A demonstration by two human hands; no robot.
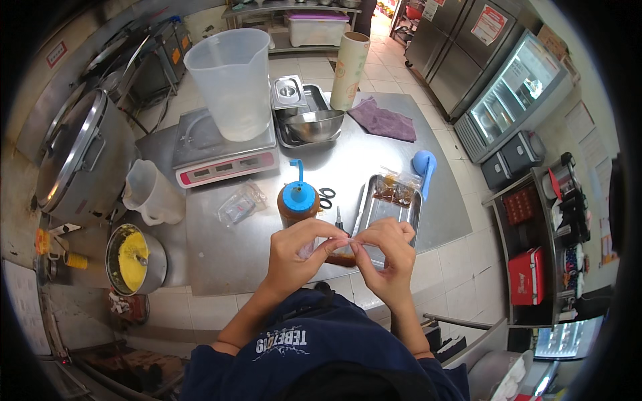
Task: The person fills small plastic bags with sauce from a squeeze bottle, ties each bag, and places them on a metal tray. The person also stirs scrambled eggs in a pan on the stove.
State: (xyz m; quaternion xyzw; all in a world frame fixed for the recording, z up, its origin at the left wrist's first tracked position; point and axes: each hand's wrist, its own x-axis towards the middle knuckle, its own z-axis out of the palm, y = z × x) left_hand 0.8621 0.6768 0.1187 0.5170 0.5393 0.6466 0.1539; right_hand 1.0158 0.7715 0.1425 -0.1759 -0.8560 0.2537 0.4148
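Observation:
My left hand and my right hand meet over the table's near edge. Thumbs and forefingers of both pinch the top of a small clear plastic bag, with brown sauce in its lower part. Just beyond my left hand stands a squeeze bottle of brown liquid, its blue cap's stopper flipped up. A steel tray lies beyond my right hand, with filled sauce packets at its far end. Between bottle and tray are scissors with black handles and a second cutting tool, partly hidden by my fingers.
A large plastic jug stands on a digital scale. Nearby are a steel bowl, a film roll, a purple cloth, a blue scoop and a plastic packet. At left stands a pot of yellow food.

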